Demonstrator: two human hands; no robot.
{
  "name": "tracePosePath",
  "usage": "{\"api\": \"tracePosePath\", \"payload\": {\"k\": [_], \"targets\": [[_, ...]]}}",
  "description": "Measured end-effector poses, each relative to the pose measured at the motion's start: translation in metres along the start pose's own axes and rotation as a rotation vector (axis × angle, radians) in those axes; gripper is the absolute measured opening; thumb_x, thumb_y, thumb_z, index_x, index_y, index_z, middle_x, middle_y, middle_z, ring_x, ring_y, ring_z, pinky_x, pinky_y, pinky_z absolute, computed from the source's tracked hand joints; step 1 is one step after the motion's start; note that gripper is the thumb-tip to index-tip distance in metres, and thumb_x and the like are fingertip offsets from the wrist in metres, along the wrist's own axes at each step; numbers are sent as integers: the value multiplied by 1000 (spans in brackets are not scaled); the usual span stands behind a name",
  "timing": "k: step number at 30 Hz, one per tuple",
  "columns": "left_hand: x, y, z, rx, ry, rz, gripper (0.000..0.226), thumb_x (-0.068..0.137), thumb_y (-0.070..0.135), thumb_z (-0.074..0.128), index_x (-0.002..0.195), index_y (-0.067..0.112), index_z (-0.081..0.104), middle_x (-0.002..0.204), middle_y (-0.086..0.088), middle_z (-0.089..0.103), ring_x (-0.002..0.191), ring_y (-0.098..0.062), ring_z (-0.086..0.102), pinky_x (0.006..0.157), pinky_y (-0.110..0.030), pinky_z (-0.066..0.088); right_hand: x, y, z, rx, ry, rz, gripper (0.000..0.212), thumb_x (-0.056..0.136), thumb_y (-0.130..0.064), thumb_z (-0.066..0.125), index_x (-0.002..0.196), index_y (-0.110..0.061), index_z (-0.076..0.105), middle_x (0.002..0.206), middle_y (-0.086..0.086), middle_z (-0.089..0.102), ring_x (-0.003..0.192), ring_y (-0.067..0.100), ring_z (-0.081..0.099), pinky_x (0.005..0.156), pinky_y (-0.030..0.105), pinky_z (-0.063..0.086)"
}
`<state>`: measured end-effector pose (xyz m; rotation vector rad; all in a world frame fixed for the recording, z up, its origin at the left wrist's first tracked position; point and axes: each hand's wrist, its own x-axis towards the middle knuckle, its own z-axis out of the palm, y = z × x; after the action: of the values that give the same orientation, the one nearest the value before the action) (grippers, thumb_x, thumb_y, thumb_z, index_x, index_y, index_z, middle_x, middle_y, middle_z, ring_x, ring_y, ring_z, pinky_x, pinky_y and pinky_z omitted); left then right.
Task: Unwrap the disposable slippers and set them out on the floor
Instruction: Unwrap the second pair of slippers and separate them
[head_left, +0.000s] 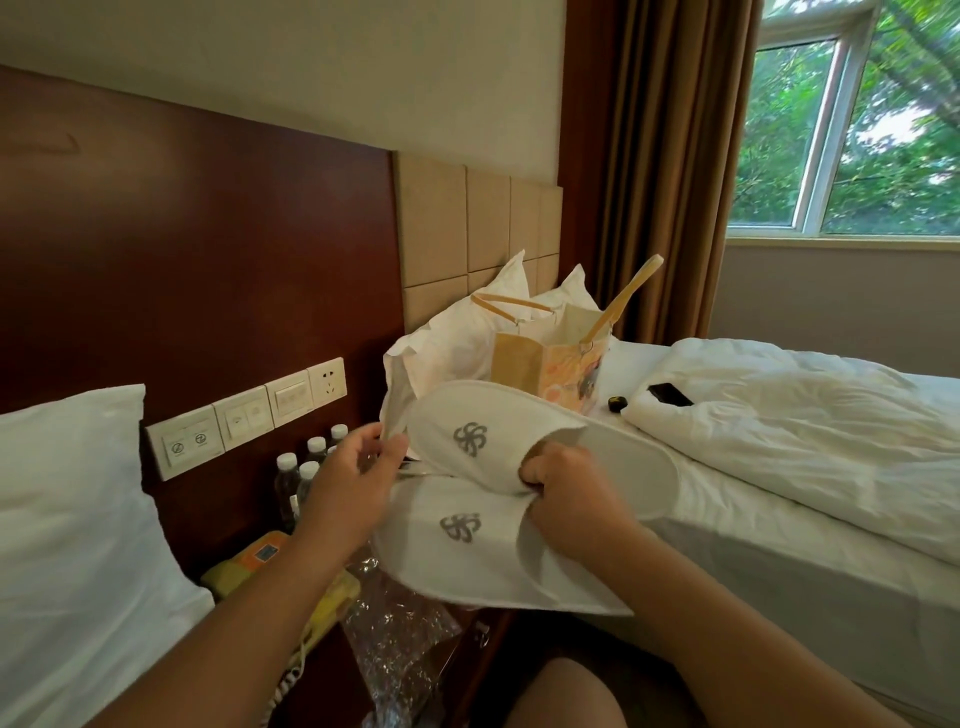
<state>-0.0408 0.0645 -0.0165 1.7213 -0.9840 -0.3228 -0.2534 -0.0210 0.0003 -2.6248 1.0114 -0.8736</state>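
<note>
- Two slippers are held over the bed's (779, 571) near left corner, the upper slipper (519, 441) overlapping the lower slipper (467, 551). The left hand (358, 467) is at the toe end and the right hand (566, 488) at the opening.
- On the bed, a bag (545, 364) stands before the pillows (452, 343), and a duvet (779, 431) carrying a device (670, 395) lies to the bag's right.
- Left of the bed, bottles (306, 467) stand behind a telephone (270, 561) and a wrapper (395, 639).

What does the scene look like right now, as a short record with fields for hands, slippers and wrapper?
left hand: pinches toe end of upper slipper
right hand: grips the upper slipper's opening edge
lower slipper: just beneath the upper one, in the air
plastic wrapper: off both slippers, lying below the hands
stage: unwrapped, not yet set out
</note>
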Motion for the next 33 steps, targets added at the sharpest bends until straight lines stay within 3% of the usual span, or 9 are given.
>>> {"api": "tracePosePath", "payload": {"k": [5,7,11,13,18,22,25,28,33], "targets": [[-1,-5,21,-133,-55,-98,37,96,62,37,109,35,59,91,16,66,78,-3,62,61,-22,38,-3,-11,-3,-77,67,-126,29,61,5,58,75,-10,77,80,4,68,75,28,58,73,30,42],[-3,-10,28,-154,-26,-133,42,95,66,31,100,37,60,89,17,62,81,-2,57,64,-26,40,-7,-12,-3,-33,149,-97,26,59,1,55,68,-15,74,73,-7,62,73,23,53,74,32,34],[-7,-17,33,-334,-3,-272,49,93,71,28,81,42,65,90,2,75,93,-23,67,91,-51,50,-17,-18,-5,115,285,-78,25,48,-2,44,49,-24,33,54,-17,33,56,5,32,68,31,24],[-9,-19,34,-421,-19,-324,46,92,71,32,80,44,68,79,1,79,89,-26,70,86,-51,53,-21,-16,-3,190,301,-73,27,48,-2,43,47,-24,28,51,-14,32,55,10,34,63,31,25],[-11,-19,37,-501,-63,-374,45,93,68,38,93,36,69,77,-1,79,77,-28,76,77,-46,57,-26,-13,-2,327,289,78,11,52,-12,45,53,-23,47,66,-7,49,56,17,46,44,37,39],[-11,-7,41,-508,-73,-342,48,92,68,41,94,32,72,80,-3,79,81,-29,75,83,-50,57,-31,-7,-12,396,268,209,14,51,-12,52,65,-13,55,69,-3,58,61,22,59,51,42,54],[-12,7,48,-473,-111,-347,52,92,67,43,89,25,73,70,-3,78,82,-30,73,86,-48,54,-38,5,-27,403,213,250,14,51,-8,51,54,-22,53,56,-9,52,53,9,50,48,28,45],[-14,16,59,-459,-137,-351,48,92,67,43,84,26,68,60,1,75,77,-27,71,71,-40,51,-49,12,-44,288,155,140,21,55,1,58,53,-18,50,57,-10,47,54,6,40,51,20,35],[-22,29,87,-582,-227,-385,51,85,70,53,97,25,74,89,-10,79,80,-33,76,80,-50,58,-67,19,-75,270,191,196,16,59,1,67,57,-10,55,59,-7,49,56,6,41,52,24,38]]}}
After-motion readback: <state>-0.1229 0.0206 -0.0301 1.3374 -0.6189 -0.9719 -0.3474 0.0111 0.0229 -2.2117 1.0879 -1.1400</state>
